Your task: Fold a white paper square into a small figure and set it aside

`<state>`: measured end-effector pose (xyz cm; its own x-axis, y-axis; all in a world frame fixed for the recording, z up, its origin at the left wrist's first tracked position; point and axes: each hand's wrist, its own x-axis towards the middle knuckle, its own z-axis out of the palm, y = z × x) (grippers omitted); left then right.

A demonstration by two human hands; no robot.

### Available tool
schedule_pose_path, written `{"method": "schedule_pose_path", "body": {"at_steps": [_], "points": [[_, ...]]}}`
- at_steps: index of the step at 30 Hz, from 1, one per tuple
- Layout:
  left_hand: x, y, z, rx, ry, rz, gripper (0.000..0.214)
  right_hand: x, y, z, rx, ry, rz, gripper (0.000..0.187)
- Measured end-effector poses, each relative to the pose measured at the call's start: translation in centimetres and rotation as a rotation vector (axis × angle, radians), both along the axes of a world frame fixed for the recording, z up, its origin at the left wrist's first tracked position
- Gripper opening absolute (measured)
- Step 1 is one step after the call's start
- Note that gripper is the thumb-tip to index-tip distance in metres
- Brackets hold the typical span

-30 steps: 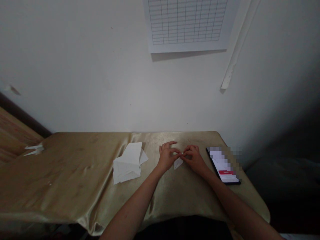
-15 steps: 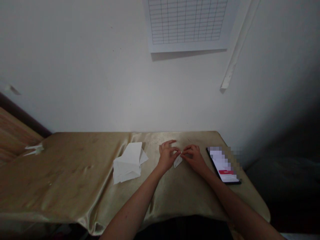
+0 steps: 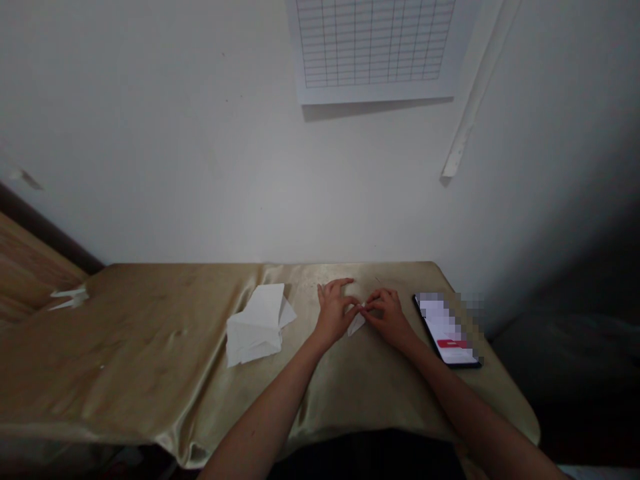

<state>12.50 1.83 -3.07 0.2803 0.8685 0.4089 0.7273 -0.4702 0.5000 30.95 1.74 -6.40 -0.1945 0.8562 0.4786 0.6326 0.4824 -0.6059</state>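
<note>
A small folded piece of white paper (image 3: pixel 355 325) lies low over the cloth between my two hands. My left hand (image 3: pixel 337 309) pinches its upper end between thumb and index finger, with the other fingers spread away. From the other side my right hand (image 3: pixel 387 313) grips the same end, its fingers bunched together. The fingertips of both hands meet there and hide the top of the paper. To the left of my hands sits a loose stack of white paper sheets (image 3: pixel 257 327), several of them overlapping.
A phone (image 3: pixel 447 331) with a lit screen lies at the right of the gold cloth-covered table (image 3: pixel 145 333). White scraps (image 3: pixel 70 297) rest at the far left by a wooden panel (image 3: pixel 30 267). Behind the table rises a wall with a printed grid sheet (image 3: pixel 375 47).
The fingertips of both hands have come closer together at the paper's top, now touching and covering more of it. The stack and the phone have stayed put.
</note>
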Motion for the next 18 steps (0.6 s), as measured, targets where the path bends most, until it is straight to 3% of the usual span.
{"method": "schedule_pose_path", "body": {"at_steps": [18], "points": [[0.06,0.12,-0.01,0.039,-0.069,0.027,0.001,0.21,-0.33,0.53,0.073,-0.145,-0.041,0.004]]}}
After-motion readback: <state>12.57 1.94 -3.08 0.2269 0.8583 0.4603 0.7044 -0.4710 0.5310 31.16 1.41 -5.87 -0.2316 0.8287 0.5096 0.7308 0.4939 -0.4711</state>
